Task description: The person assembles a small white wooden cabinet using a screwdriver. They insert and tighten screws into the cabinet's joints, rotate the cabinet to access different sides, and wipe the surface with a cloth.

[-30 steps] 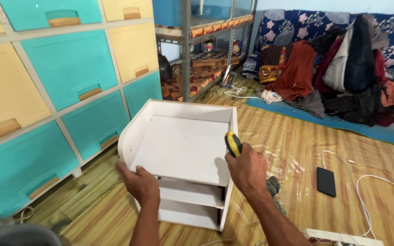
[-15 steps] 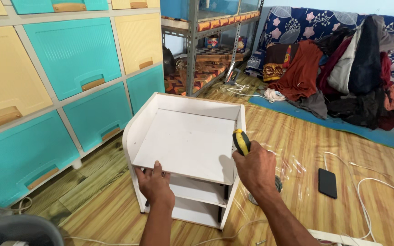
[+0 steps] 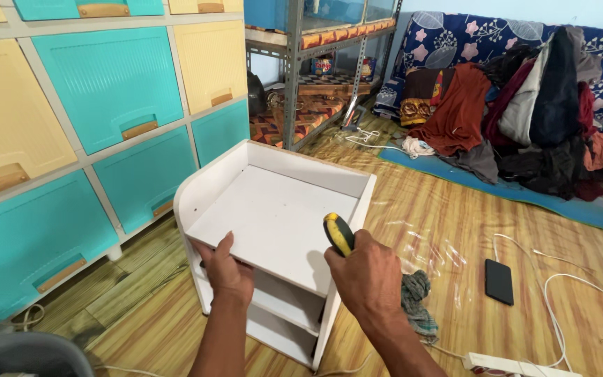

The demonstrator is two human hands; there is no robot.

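Your right hand (image 3: 368, 279) has its fingers curled shut around a screwdriver with a yellow and black handle (image 3: 338, 233); only the handle end shows above the fist, and the tip is hidden. Your left hand (image 3: 228, 269) clamps the front edge of the top panel of a small white wooden shelf unit (image 3: 273, 216), thumb above, fingers hidden beneath.

The unit stands upright on the striped wood-pattern floor mat (image 3: 455, 230), just beside the wall of turquoise and yellow plastic drawers (image 3: 106, 105), its open front toward you.

Handling note: hold the left grip firm so the panel does not shift, and keep the driver in line with whatever it bears on, since you cannot see the tip from here.

Containers: the top tray of the unit, walled on three sides, holds nothing visible. The lower shelves look bare, though partly hidden by your arms. All drawers are shut, contents unseen.

Nearby on the mat: a grey rag (image 3: 417, 300), a black phone (image 3: 499, 281), a white power strip (image 3: 518, 364).
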